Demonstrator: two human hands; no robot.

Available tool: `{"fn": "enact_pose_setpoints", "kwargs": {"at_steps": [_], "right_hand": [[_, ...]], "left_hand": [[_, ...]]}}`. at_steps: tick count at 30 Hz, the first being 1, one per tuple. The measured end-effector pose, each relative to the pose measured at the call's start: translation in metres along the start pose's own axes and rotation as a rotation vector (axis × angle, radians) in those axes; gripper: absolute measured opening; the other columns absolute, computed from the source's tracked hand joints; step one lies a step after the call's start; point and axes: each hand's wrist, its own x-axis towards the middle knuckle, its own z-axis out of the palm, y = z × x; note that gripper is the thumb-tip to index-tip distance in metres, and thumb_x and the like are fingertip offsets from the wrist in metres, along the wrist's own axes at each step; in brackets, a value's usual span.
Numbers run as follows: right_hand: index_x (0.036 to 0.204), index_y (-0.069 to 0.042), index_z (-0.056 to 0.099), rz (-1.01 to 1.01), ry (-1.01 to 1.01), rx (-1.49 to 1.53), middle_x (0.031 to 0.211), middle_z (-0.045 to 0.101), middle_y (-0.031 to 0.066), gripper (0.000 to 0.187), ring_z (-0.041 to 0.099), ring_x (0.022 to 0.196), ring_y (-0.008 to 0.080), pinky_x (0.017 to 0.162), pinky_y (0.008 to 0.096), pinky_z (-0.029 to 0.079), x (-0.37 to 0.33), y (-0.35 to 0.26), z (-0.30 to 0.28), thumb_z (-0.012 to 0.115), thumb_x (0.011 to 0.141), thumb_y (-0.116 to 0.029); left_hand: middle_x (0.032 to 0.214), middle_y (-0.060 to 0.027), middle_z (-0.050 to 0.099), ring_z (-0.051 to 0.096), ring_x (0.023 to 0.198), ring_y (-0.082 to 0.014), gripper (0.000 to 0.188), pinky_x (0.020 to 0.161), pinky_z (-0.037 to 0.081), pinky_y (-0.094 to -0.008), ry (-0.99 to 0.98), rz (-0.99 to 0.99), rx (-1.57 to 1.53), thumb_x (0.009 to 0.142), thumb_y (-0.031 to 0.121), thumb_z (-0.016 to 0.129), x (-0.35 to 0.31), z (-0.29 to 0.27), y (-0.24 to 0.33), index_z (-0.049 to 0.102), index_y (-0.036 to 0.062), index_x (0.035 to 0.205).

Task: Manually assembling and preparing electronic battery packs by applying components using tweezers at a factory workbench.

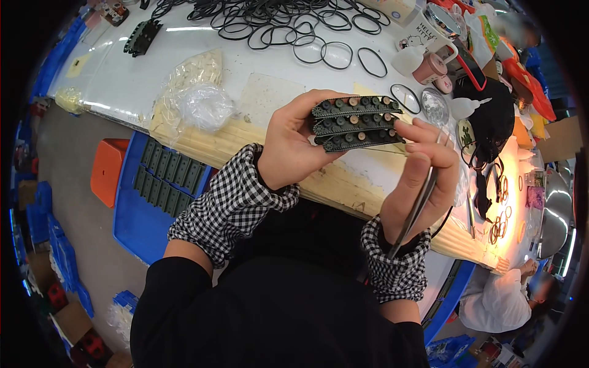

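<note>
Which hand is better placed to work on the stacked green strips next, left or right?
Right, probably. The right hand holds tweezers just beside the green strips. The left hand is fully occupied gripping the stack above the table.

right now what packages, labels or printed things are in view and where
clear plastic bag: on the white table, left of the left hand, crumpled, holding pale small parts.
white mug: far right of the table, printed cartoon figure on its side.
white box: top edge by the black rubber rings, round label, too small to tell more.
yellow note: far left of the table, small pale square.
</note>
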Motion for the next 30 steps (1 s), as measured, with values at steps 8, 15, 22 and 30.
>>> {"fn": "enact_pose_setpoints", "kwargs": {"at_steps": [8,15,22,30], "right_hand": [[0.09,0.0,0.061,0.004,0.112,-0.514,0.091,0.07,0.0109,0.008,0.059,0.095,0.0269,0.091,0.0405,0.046,0.007,0.029,-0.05,0.063,0.092,-0.008],[0.089,-0.003,0.065,-0.122,-0.006,-0.756,0.083,0.067,0.0084,0.009,0.06,0.092,0.0303,0.083,0.04,0.047,0.004,0.05,-0.051,0.072,0.083,-0.005],[0.094,-0.004,0.065,-0.108,-0.142,-0.779,0.086,0.066,0.0105,0.016,0.059,0.099,0.0316,0.087,0.0414,0.046,0.0,0.061,-0.052,0.074,0.082,-0.008],[0.111,0.001,0.06,0.062,-0.134,-0.308,0.09,0.065,0.0139,0.044,0.062,0.091,0.0305,0.087,0.0402,0.047,0.003,0.021,-0.06,0.068,0.09,-0.036]], "left_hand": [[0.118,-0.0106,0.06,0.062,0.109,-0.0172,0.057,0.094,0.052,-0.0283,-0.017,0.149,0.124,0.074,-0.013,0.072,0.003,0.0,0.003,0.054,-0.0025,0.127],[0.118,-0.0119,0.06,0.062,0.109,-0.0167,0.055,0.094,0.052,-0.028,0.012,0.169,0.184,0.075,-0.01,0.074,0.003,0.002,0.006,0.054,-0.0036,0.126],[0.118,-0.0115,0.061,0.062,0.108,-0.0163,0.056,0.093,0.052,-0.0275,0.017,0.13,0.153,0.075,-0.01,0.074,0.003,0.003,0.006,0.054,-0.0043,0.127],[0.119,-0.0117,0.062,0.062,0.11,-0.0167,0.054,0.094,0.052,-0.0279,0.002,0.059,0.085,0.075,-0.01,0.073,0.001,0.001,0.004,0.054,-0.0039,0.125]]}}
